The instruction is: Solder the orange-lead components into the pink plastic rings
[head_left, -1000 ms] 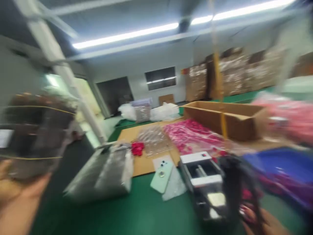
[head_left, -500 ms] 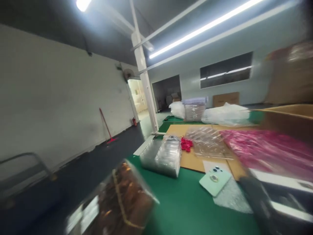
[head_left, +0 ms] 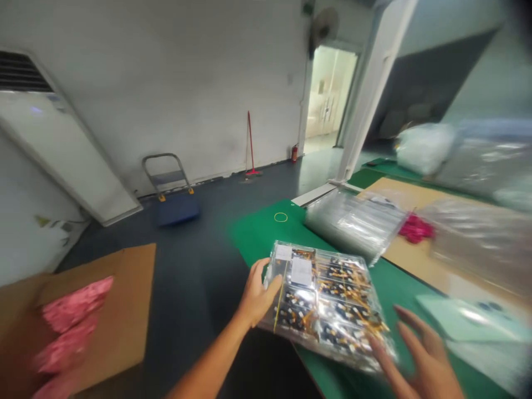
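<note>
My left hand (head_left: 260, 293) is closed on the left edge of a clear plastic tray (head_left: 316, 327), thumb on top. The tray is divided into compartments that hold many small black, white and orange parts. Two white paper labels (head_left: 301, 271) lie at its far left, and a yellow rubber band runs along the left side. My right hand (head_left: 419, 354) is open, fingers spread, at the tray's near right corner; whether a fingertip touches it I cannot tell. The tray is held tilted above the edge of the green table (head_left: 257, 230).
A loose yellow rubber band (head_left: 281, 221) lies on the table. Beyond the tray are a stack of clear trays (head_left: 349, 219), red bands (head_left: 417, 228) and a mint-green phone (head_left: 469, 316). A cardboard box (head_left: 124, 321) with pink bags stands left; a hand trolley (head_left: 177, 208) is behind.
My view has swung left and down. The tray, blurred at the lower left before, is now in the middle with its top facing me, and both my hands have come into sight.
</note>
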A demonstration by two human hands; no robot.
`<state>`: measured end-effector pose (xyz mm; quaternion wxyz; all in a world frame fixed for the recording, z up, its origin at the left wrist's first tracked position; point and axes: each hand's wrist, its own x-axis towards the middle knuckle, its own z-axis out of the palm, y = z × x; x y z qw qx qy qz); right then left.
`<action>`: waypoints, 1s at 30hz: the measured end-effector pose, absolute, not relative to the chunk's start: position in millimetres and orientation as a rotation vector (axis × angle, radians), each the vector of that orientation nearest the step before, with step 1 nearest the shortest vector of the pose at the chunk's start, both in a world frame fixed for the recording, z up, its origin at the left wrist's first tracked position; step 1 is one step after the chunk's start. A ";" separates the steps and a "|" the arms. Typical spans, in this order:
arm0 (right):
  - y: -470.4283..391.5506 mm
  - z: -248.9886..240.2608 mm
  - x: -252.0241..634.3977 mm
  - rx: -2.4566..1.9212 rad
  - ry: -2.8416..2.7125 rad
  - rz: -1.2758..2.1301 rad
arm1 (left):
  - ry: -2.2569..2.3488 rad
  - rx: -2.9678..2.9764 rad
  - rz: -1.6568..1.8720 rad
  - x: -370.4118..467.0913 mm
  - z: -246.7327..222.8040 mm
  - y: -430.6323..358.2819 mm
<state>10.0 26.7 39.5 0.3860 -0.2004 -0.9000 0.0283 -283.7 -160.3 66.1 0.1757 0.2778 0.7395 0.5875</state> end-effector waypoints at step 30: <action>2.5 66.9 -112.7 -0.171 -2.667 -0.025 | 1.622 0.552 1.684 -340.6 86.1 -208.6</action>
